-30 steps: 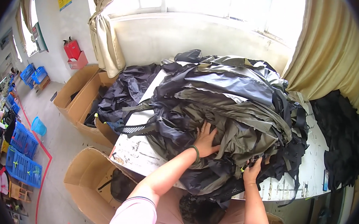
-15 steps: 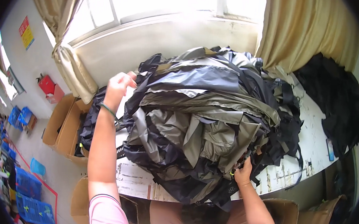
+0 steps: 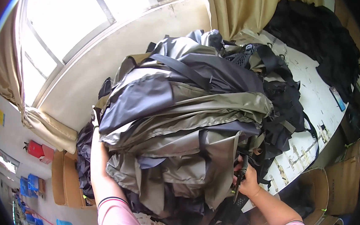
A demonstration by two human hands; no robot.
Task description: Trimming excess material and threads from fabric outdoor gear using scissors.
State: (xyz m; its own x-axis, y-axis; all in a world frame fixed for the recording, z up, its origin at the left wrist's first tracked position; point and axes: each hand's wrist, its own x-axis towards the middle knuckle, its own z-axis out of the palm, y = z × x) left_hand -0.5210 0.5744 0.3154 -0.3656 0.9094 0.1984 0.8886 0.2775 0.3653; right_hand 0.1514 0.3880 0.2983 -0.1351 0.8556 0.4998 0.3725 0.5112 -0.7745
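A big heap of grey, olive and black fabric pieces with black straps lies on a white table. My left forearm runs up along the heap's left side, and the hand itself is buried behind the fabric. My right hand is at the heap's near right edge. Its fingers are closed on a slim black object, a tool or a strap end, pressed against the cloth.
Another pile of black fabric sits at the table's far right end. Open cardboard boxes stand on the floor at the left and the right. A window and beige curtains are behind the table.
My left arm dropped from the heap's upper left to low along its left side, the hand now hidden. My right hand stays at the near right edge. The view has tilted.
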